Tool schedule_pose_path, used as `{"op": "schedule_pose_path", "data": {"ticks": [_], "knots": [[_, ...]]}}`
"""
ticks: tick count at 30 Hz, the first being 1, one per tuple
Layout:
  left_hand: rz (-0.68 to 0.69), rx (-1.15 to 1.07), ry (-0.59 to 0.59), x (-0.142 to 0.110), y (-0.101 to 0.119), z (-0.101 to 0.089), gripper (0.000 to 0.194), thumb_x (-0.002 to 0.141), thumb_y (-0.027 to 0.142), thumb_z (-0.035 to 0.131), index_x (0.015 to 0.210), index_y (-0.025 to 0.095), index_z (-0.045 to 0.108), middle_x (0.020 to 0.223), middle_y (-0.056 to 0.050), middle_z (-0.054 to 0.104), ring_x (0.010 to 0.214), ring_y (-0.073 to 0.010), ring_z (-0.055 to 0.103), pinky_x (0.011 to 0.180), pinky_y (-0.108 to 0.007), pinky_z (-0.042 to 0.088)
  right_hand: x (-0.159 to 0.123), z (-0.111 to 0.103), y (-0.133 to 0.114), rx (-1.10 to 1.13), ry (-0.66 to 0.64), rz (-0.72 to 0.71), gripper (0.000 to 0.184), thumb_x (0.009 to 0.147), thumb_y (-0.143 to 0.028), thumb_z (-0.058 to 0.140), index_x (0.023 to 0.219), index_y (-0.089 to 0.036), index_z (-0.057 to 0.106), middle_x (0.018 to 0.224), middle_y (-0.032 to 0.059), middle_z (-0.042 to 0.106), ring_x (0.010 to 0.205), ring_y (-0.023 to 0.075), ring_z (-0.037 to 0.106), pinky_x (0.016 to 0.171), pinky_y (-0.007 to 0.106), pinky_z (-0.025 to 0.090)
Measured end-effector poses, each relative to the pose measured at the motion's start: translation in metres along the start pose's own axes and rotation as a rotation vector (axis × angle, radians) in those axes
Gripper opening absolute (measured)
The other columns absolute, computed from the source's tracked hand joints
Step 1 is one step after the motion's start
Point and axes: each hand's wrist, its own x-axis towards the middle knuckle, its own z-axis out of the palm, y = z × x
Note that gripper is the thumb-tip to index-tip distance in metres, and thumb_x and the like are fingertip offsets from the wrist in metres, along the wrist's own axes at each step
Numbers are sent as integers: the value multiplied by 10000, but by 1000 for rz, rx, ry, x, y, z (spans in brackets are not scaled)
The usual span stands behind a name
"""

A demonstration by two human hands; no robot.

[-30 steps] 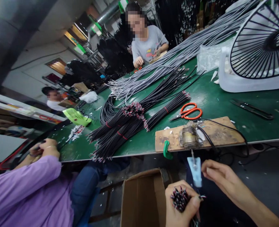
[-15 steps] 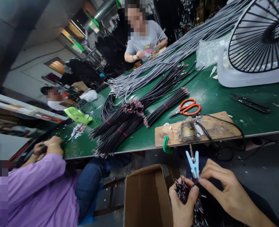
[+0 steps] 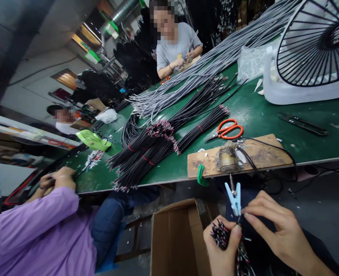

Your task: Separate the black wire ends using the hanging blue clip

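Note:
My left hand (image 3: 222, 243) is closed round a bundle of thin black cables (image 3: 220, 234) with red and white wire ends; more strands hang below it. Its thumb and index finger pinch a wire end just under a light-blue clothespin (image 3: 235, 199). My right hand (image 3: 275, 226) is by the clothespin's lower end, thumb and index fingertips close together; whatever they hold is too small to make out. Behind the clothespin's spread arms, a metal tip (image 3: 231, 182) sticks out from a wrapped, dirty cylinder (image 3: 228, 159) on a wooden board (image 3: 264, 153) at the table edge.
On the green table (image 3: 252, 111) lie orange-handled scissors (image 3: 229, 130), black snips (image 3: 301, 123), tied black cable bundles (image 3: 146, 153) and long grey cables (image 3: 192, 76). A fan (image 3: 284, 96) stands right. Below is a cardboard box (image 3: 175, 237). A co-worker in purple (image 3: 51, 230) sits left; others sit farther back.
My right fingertips have drawn slightly up and away from the left thumb. The wire end under the clothespin shows more now. My left hand stays round the bundle, shifted slightly left.

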Motion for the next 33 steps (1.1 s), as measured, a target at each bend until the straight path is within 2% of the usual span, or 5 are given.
{"op": "schedule_pose_path", "data": {"ticks": [5,14,22,26,33], "knots": [[156,25,-58,4,8,5,232,736,290,767,571,161,668,578,12,557,556,-137,521,580,-239,424,-4,-1,-3,-51,26,-48,148,824,-53,654,805,-199,644,679,0,651,630,167,583,731,357,450],[165,86,-149,2,10,5,210,752,259,741,577,170,665,573,22,526,550,-135,471,559,-245,358,-5,2,-4,-37,-106,22,129,883,-103,590,824,-192,662,730,24,676,706,188,610,800,374,461],[152,66,-70,2,15,4,205,723,222,748,566,173,627,576,26,544,554,-138,500,576,-240,390,-1,3,6,96,-151,171,187,825,-107,616,665,-193,662,643,-4,669,634,174,618,885,423,428],[158,84,-100,3,17,4,218,733,251,752,565,170,639,566,17,538,543,-143,492,555,-250,373,1,0,6,165,-170,273,138,852,-209,656,737,-195,732,714,38,721,702,214,653,844,410,456],[181,151,-126,3,17,6,218,745,259,749,571,166,657,566,18,517,547,-142,476,555,-252,363,3,0,2,127,-188,227,155,883,-206,627,754,-198,713,725,31,718,700,204,655,931,430,427]]}}
